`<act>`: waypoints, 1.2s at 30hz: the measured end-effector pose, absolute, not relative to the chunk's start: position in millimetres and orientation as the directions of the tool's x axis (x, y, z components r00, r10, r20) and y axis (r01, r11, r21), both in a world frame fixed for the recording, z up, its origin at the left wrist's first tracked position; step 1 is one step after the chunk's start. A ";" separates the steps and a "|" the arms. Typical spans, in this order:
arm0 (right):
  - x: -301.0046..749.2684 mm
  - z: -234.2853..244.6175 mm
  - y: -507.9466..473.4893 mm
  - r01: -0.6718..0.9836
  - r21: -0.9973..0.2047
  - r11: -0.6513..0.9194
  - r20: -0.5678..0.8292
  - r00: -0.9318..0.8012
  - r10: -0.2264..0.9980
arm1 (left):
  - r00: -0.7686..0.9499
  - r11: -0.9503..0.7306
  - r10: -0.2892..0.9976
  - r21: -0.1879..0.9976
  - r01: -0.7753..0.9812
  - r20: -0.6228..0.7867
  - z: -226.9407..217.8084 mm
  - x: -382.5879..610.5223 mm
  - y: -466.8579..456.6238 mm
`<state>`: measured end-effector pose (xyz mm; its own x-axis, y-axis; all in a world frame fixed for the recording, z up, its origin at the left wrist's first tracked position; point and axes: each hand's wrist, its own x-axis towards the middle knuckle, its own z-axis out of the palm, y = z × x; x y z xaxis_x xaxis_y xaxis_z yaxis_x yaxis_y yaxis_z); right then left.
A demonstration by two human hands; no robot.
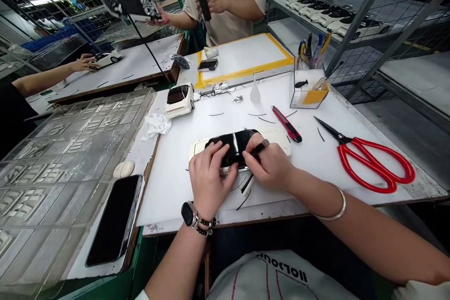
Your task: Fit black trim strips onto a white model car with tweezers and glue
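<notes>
Hands fitting trim to a model car at frame centre.
Left hand (208,174) pins the black-and-white car body (235,146) on the table (351,117); right hand (269,165) pinches a dark tool (259,148). Next calls for steady pressure, likely.

We're looking at a white worktable (197,187) that's carrying a model car (234,147) near the front edge, red scissors (372,159) lying off to the right, and a red box cutter (286,124) sitting between them. A second white car (180,99) is parking itself at the back left, beside a crumpled tissue (157,125), with a clear tool holder (309,89) standing back right.
</notes>
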<state>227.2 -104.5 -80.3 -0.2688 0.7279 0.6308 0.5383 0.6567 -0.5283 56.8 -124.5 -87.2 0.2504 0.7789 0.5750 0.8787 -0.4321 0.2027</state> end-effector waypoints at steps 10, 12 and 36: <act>225.8 -84.0 -104.2 0.528 -0.526 0.667 0.588 -0.342 0.733 | 0.252 -0.434 0.779 0.205 0.877 0.574 -88.9 55.7 -124.7; 228.8 -81.9 -103.0 0.428 -0.650 0.628 0.574 -0.266 0.775 | 0.253 -0.435 0.778 0.202 0.878 0.576 -88.9 55.6 -124.6; 398.1 -45.2 -11.9 0.907 -0.383 0.175 0.716 0.172 0.677 | 0.156 -0.631 0.689 0.480 0.609 0.708 -91.6 38.0 -125.3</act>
<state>398.1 -11.9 -45.2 0.1720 0.6767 0.7159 0.9067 0.1753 -0.3835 38.0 -125.3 -91.6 0.1556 0.6891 0.7078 0.6092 -0.6310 0.4803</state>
